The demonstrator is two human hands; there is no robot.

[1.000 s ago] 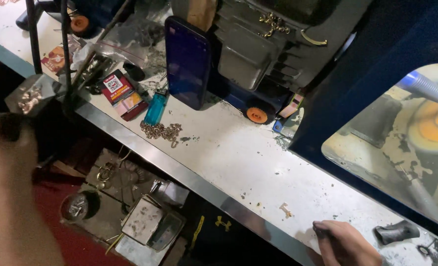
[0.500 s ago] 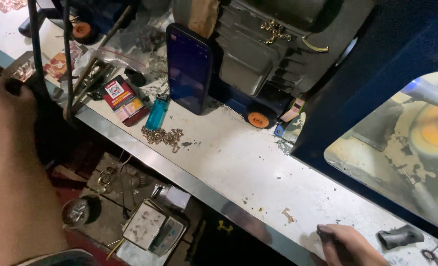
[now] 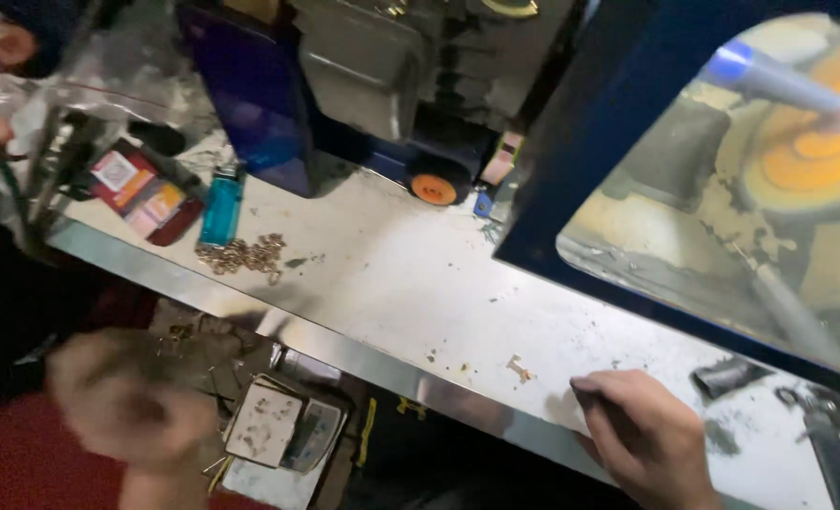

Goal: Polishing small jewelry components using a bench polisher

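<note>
Right hand (image 3: 651, 444) curled flat on the surface (image 3: 420, 283) edge, grip tucked, can't tell if holding anything. Left hand (image 3: 132, 401) blurred below the edge, over a small scale (image 3: 283, 430), grip unreadable too. Gold bits (image 3: 245, 255) piled by the lighter (image 3: 222, 208). Best to slow down, steady that left hand.

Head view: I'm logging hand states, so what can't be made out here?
- Left hand: motion-blurred; grip unreadable.
- Right hand: fingers curl under, wrist cut by bottom edge; contents hidden.
- Grey machine: top cut by upper edge.
- Gold bits: too small to identify.
</note>
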